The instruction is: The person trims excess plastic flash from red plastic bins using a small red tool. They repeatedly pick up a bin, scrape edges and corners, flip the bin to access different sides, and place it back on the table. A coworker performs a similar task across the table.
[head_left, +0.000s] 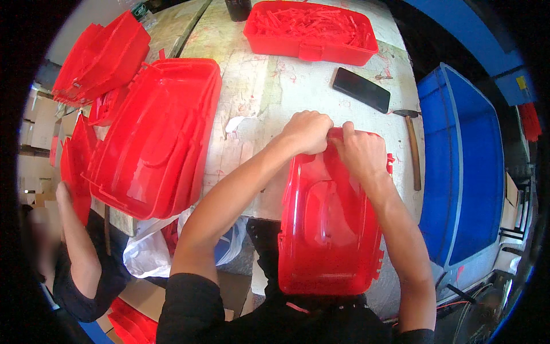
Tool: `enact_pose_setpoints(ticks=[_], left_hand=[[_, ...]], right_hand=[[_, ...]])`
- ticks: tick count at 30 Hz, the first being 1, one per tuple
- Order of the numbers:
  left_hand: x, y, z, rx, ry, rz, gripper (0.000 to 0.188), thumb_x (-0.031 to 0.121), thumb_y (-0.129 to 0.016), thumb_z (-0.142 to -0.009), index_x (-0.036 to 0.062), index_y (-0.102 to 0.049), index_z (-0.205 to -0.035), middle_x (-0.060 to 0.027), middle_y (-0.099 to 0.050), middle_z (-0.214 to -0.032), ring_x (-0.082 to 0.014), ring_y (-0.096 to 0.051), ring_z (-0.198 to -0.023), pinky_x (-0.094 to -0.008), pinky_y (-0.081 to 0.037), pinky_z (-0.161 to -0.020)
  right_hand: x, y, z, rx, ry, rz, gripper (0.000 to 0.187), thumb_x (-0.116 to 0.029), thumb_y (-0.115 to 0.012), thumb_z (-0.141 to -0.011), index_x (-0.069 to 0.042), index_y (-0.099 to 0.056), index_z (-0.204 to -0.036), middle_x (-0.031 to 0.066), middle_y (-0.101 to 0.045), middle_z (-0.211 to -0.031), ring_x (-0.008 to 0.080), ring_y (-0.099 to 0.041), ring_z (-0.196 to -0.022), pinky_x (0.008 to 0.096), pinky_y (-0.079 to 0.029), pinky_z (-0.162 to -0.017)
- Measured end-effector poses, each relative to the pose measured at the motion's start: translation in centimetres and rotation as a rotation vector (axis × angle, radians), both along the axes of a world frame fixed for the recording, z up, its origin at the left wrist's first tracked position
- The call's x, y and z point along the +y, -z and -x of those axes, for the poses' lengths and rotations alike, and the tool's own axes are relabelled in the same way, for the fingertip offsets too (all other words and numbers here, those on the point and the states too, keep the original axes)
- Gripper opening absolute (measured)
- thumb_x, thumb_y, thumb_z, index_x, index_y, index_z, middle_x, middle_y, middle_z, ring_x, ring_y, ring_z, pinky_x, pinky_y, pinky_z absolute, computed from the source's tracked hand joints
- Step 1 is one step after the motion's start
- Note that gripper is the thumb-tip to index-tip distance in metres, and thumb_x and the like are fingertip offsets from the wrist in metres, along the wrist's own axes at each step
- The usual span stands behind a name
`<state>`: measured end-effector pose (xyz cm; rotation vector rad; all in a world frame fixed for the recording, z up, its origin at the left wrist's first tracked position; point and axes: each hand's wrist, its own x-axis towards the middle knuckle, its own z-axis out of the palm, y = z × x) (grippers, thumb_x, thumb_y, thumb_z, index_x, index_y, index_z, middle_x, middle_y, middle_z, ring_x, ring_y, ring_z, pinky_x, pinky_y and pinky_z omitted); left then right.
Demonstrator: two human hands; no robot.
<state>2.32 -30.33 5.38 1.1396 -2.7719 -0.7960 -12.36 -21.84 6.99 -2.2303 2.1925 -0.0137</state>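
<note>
A red plastic lid [326,241], long and shallow with a raised oval in its middle, lies in front of me. Its near end reaches past the table edge against my body, and small lugs stick out along its right side. At the lid's far end my left hand [309,132] is closed on the left part of the rim. Beside it, my right hand [362,152] grips the same end, fingers curled over the edge. Whatever lies under the fingertips is hidden.
A red bin of plastic strips [312,54], a black phone [361,90] and a hammer [413,152] are on the table [252,149]. Stacked red shells [154,137] stand left, a blue crate [458,172] right. Another person's arm [77,246] is at far left.
</note>
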Motion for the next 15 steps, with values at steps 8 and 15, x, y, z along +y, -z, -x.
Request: enact_pose_setpoints(ticks=[8, 15], left_hand=[[0.2, 0.1, -0.7, 0.089, -0.021, -0.081, 0.022, 0.006, -0.065, -0.072, 0.0030, -0.072, -0.093, -0.0240, -0.070, -0.094, -0.0419, -0.067, -0.093, -0.0490, -0.053, -0.081], [-0.1, 0.0, -0.7, 0.095, -0.019, -0.100, 0.023, 0.005, -0.062, -0.071, 0.0025, -0.070, -0.092, -0.0245, -0.070, -0.092, -0.0430, -0.067, -0.092, -0.0504, -0.053, -0.080]], right_hand=[[0.2, 0.2, -0.5, 0.021, 0.021, 0.069, 0.034, -0.042, -0.065, -0.091, -0.007, -0.062, -0.092, 0.0158, -0.071, -0.070, 0.0341, -0.072, -0.064, 0.0441, -0.057, -0.058], [0.3, 0.8, -1.0, 0.029, 0.032, 0.144, 0.033, -0.040, -0.066, -0.090, -0.007, -0.063, -0.091, 0.0149, -0.072, -0.071, 0.0332, -0.072, -0.063, 0.0421, -0.059, -0.059]])
